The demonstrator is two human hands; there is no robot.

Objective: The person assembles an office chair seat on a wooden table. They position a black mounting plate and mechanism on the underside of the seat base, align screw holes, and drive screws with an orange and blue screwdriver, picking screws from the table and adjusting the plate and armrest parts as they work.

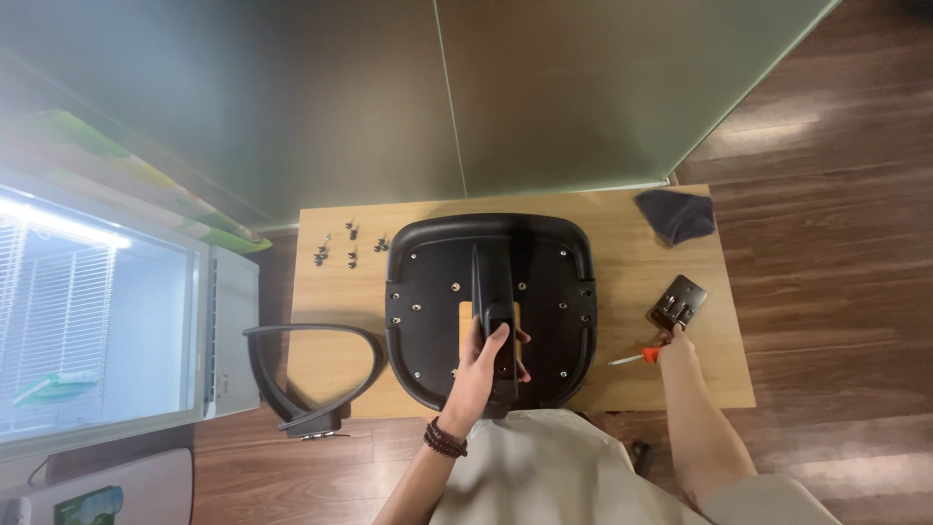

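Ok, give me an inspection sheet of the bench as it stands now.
Surface: wooden table, standing on a wood floor.
Job's things: black chair seat lying underside up; black bar along its middle; orange-handled screwdriver; small black bracket.
Clutter: loose screws, dark cloth, black armrest hanging off the table edge.
Hands: left hand grips the bar; right hand on the screwdriver handle.
Cables: nothing seen.
Surroundings: green wall panels, white cabinet at left.

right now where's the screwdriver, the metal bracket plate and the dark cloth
screwdriver (649, 355), head view, on its orange handle
metal bracket plate (679, 300), head view, middle of its dark face
dark cloth (677, 214), head view, centre of the fabric
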